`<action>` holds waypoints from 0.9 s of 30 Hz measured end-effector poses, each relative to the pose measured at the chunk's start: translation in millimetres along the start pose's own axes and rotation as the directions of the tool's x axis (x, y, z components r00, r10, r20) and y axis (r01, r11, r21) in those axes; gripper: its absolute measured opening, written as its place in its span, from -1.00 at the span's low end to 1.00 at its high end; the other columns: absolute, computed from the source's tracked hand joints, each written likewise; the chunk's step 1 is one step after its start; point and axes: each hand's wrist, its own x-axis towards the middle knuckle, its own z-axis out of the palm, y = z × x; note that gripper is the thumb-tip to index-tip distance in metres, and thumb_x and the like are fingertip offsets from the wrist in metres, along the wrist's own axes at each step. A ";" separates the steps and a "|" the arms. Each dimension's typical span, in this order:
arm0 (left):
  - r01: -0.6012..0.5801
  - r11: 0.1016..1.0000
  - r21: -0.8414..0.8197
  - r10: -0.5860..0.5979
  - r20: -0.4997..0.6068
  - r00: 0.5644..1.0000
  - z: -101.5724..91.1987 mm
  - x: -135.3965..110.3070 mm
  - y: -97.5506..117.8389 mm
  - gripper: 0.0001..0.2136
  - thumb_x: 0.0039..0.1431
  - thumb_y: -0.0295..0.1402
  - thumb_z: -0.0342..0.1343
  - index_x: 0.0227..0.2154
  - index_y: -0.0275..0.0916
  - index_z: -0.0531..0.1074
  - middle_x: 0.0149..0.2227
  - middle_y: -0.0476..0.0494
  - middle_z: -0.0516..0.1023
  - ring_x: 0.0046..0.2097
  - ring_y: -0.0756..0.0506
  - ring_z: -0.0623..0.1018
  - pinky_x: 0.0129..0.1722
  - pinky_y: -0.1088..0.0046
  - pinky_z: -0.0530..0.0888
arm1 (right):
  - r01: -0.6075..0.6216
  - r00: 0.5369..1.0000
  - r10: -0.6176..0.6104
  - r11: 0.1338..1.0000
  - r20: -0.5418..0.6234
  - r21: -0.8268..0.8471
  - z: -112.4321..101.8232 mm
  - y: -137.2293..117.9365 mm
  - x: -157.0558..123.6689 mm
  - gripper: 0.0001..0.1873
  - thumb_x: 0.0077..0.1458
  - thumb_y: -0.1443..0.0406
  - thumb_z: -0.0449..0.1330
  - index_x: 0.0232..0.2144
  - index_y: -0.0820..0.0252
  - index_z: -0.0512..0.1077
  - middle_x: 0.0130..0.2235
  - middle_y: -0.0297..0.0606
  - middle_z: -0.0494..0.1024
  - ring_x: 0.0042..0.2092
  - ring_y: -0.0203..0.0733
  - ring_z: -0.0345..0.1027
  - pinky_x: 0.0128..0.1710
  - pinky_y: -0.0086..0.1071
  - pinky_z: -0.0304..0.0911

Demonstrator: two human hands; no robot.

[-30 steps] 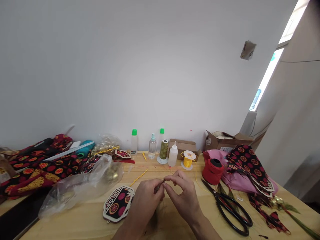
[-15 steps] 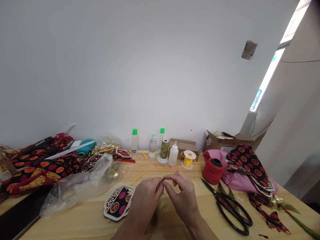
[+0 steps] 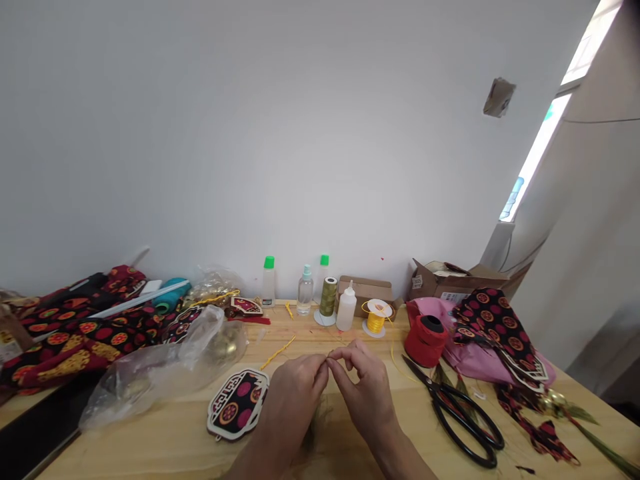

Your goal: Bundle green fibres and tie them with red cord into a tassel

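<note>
Wooden table point(image 3: 165, 433); clear plastic bag point(image 3: 150, 373) at left, black scissors point(image 3: 460, 420) at right, patterned ornament point(image 3: 237, 403) beside left hand point(image 3: 295, 393). Left hand and right hand point(image 3: 365, 393) fingertip to fingertip over mid-table, both pinching a thin strand point(image 3: 329, 360), too fine to identify. Since a second ago, fingertips drawn marginally closer, grip unbroken: fine work seemingly ongoing.

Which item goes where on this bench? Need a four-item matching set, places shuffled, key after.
1. scissors
2. red spool
3. plastic bag
4. yellow spool

A. crumpled, on the left half of the table
B. at the back, beside the white squeeze bottle
C. lying flat, front right
D. upright, beside the pink bag

Pairs: 1-C, 2-D, 3-A, 4-B.
</note>
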 end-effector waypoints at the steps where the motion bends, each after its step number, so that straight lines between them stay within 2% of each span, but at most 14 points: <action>1: -0.003 1.000 0.006 0.003 -0.003 1.000 0.6 0.3 0.0 -0.73 0.09 -0.39 -0.19 -0.50 -0.23 0.42 -0.49 -0.12 0.52 -0.43 -0.08 0.45 -0.45 0.46 0.23 | -0.011 1.000 0.011 1.000 0.009 -0.002 -0.1 -0.2 0.0 -0.90 -0.04 0.37 0.06 -0.53 0.19 0.37 -0.56 -0.37 0.27 -0.48 -0.30 0.18 -0.49 -0.46 0.10; 8: 0.004 1.000 -0.016 -0.004 -0.005 1.000 1.6 1.4 0.9 -0.72 0.09 -0.38 -0.20 -0.53 -0.23 0.41 -0.52 -0.11 0.50 -0.47 -0.07 0.43 -0.46 0.48 0.22 | -0.089 0.995 0.085 0.994 0.058 0.068 0.7 -0.2 0.1 -0.89 -0.01 0.36 0.02 -0.53 0.18 0.29 -0.49 -0.34 0.31 -0.46 -0.30 0.20 -0.46 -0.46 0.11; 12: 0.051 0.981 -0.186 -0.048 0.025 0.999 0.1 2.1 0.8 -0.69 0.08 -0.34 -0.19 -0.65 -0.23 0.35 -0.63 -0.05 0.44 -0.53 -0.04 0.40 -0.50 0.51 0.21 | -0.168 0.985 0.170 0.963 0.012 0.209 2.8 3.6 0.7 -0.93 -0.02 0.31 0.04 -0.47 0.19 0.30 -0.49 -0.35 0.30 -0.44 -0.29 0.20 -0.45 -0.46 0.14; 15: 0.130 0.894 -0.430 -0.090 0.112 0.990 1.9 3.2 -0.5 -0.66 0.07 -0.29 -0.18 -0.71 -0.24 0.33 -0.67 -0.01 0.41 -0.55 -0.03 0.41 -0.49 0.52 0.25 | -0.256 0.956 0.290 0.888 -0.034 0.382 1.2 5.4 3.6 -0.84 -0.01 0.25 0.04 -0.37 0.22 0.29 -0.46 -0.32 0.32 -0.43 -0.28 0.22 -0.44 -0.45 0.17; 18: 0.221 0.748 -0.625 -0.112 0.209 0.972 5.6 5.6 -2.4 -0.67 0.04 -0.24 -0.12 -0.72 -0.27 0.33 -0.68 -0.01 0.40 -0.55 -0.02 0.40 -0.47 0.52 0.28 | -0.309 0.928 0.371 0.823 -0.039 0.476 -2.9 6.7 7.7 -0.76 -0.04 0.19 0.06 -0.37 0.26 0.34 -0.42 -0.25 0.38 -0.39 -0.25 0.24 -0.41 -0.41 0.20; 20: 0.266 0.646 -0.715 -0.104 0.263 0.959 7.1 7.6 -3.6 -0.67 0.01 -0.21 -0.07 -0.73 -0.28 0.33 -0.70 0.00 0.38 -0.57 -0.01 0.39 -0.47 0.52 0.29 | -0.335 0.927 0.374 0.804 0.019 0.492 -5.2 8.5 9.4 -0.71 -0.07 0.15 0.10 -0.40 0.29 0.40 -0.41 -0.21 0.42 -0.37 -0.21 0.25 -0.37 -0.38 0.20; 23: 0.301 0.520 -0.799 -0.084 0.303 0.949 6.8 9.0 -5.1 -0.68 -0.03 -0.18 -0.02 -0.72 -0.30 0.33 -0.70 0.02 0.36 -0.58 0.02 0.36 -0.47 0.52 0.28 | -0.389 0.921 0.324 0.773 0.216 0.501 -7.4 11.1 9.8 -0.67 -0.15 0.11 0.16 -0.43 0.28 0.47 -0.47 -0.24 0.44 -0.42 -0.23 0.24 -0.42 -0.38 0.19; 25: 0.306 0.461 -0.833 -0.065 0.312 0.948 5.7 8.3 -6.2 -0.67 -0.04 -0.17 0.00 -0.73 -0.30 0.33 -0.70 0.03 0.35 -0.57 0.03 0.35 -0.46 0.53 0.27 | -0.413 0.903 0.257 0.743 0.345 0.527 -9.2 11.1 9.4 -0.70 -0.16 0.10 0.17 -0.49 0.25 0.48 -0.55 -0.33 0.41 -0.48 -0.28 0.21 -0.47 -0.43 0.16; 27: 0.314 0.419 -0.852 -0.037 0.329 0.943 5.0 6.7 -7.2 -0.67 -0.04 -0.17 0.00 -0.73 -0.30 0.33 -0.71 0.03 0.34 -0.55 0.03 0.34 -0.43 0.53 0.26 | -0.404 0.891 0.169 0.720 0.421 0.565 -12.0 9.1 9.4 -0.72 -0.12 0.12 0.15 -0.60 0.22 0.46 -0.62 -0.39 0.35 -0.50 -0.32 0.17 -0.47 -0.45 0.14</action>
